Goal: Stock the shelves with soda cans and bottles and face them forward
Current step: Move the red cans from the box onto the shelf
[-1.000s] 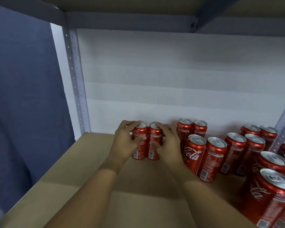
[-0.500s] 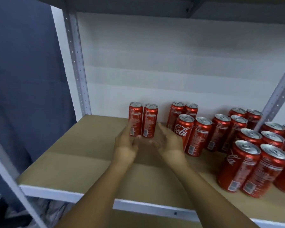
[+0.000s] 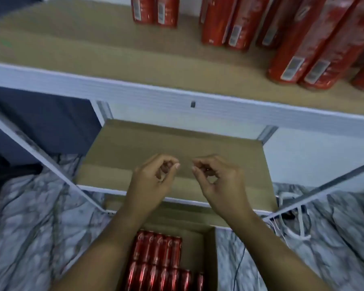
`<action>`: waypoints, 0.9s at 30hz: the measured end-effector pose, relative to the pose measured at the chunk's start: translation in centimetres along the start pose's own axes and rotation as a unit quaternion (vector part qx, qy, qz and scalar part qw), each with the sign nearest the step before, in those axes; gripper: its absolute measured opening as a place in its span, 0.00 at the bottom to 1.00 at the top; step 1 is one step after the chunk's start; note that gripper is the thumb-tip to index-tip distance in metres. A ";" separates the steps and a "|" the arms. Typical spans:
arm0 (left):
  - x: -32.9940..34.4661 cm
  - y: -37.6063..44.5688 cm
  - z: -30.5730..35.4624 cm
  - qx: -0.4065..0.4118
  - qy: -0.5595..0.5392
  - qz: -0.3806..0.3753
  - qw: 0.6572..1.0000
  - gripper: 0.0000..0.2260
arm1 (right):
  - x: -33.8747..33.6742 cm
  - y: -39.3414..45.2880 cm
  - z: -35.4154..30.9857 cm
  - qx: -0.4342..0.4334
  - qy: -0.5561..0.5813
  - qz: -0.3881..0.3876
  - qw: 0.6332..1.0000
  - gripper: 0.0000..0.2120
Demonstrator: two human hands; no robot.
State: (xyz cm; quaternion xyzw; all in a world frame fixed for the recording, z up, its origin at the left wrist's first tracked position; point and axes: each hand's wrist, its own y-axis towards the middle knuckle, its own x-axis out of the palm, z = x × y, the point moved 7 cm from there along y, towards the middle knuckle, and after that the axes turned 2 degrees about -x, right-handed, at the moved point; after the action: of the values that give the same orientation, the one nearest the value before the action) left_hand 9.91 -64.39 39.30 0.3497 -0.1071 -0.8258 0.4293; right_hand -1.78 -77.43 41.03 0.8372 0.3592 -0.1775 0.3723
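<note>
Two red soda cans [image 3: 153, 9] stand together at the back of the upper shelf [image 3: 82, 49], with several more red cans [image 3: 292, 43] grouped to their right. Only their lower parts show. My left hand [image 3: 151, 181] and my right hand [image 3: 221, 181] hover side by side in front of the lower shelf [image 3: 177, 143], below the upper shelf's edge. Both hold nothing, and their fingers are loosely curled. Beneath my forearms an open cardboard box [image 3: 209, 259] on the floor holds several red cans [image 3: 156, 263] lying in rows.
The upper shelf's white metal front rail [image 3: 135, 95] crosses the view above my hands. Slanted white braces run down at both sides. A white cord [image 3: 296, 234] lies on the marbled floor [image 3: 40, 227] at the right. A dark blue wall is at the left.
My hands have left the two cans on the upper shelf and drawn back and down below its edge. The view has tilted down, so the lower shelf and the box of cans now show.
</note>
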 end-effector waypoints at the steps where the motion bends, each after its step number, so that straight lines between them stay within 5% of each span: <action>1: 2.6 -2.4 -3.9 -0.046 0.006 -0.027 0.999 0.02 | 2.1 -2.5 3.3 0.036 -0.005 -0.024 0.999 0.06; 8: 19.1 -21.5 -27.9 -0.252 0.001 -0.254 0.934 0.10 | 18.5 -22.5 25.3 0.278 -0.054 -0.233 0.930 0.07; 11: 24.2 -27.8 -36.4 -0.280 0.051 -0.338 0.897 0.12 | 24.5 -29.0 31.1 0.327 -0.049 -0.300 0.895 0.06; 15: 29.5 -34.0 -45.0 -0.294 0.139 -0.417 0.849 0.27 | 31.3 -35.9 37.3 0.404 -0.021 -0.387 0.829 0.16; 23: 37.1 -39.1 -52.9 -0.193 0.265 -0.533 0.780 0.38 | 40.0 -42.9 45.7 0.426 0.003 -0.393 0.815 0.38; 27: 37.8 -39.5 -54.3 -0.165 0.273 -0.541 0.778 0.40 | 41.9 -44.1 47.3 0.432 0.054 -0.361 0.825 0.34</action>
State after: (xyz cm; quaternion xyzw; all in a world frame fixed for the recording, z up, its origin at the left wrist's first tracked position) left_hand 6.54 -63.28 -37.69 0.4846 0.3596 -0.7970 -0.0258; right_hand -7.10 -72.84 -35.69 0.7309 0.5422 -0.3908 -0.1381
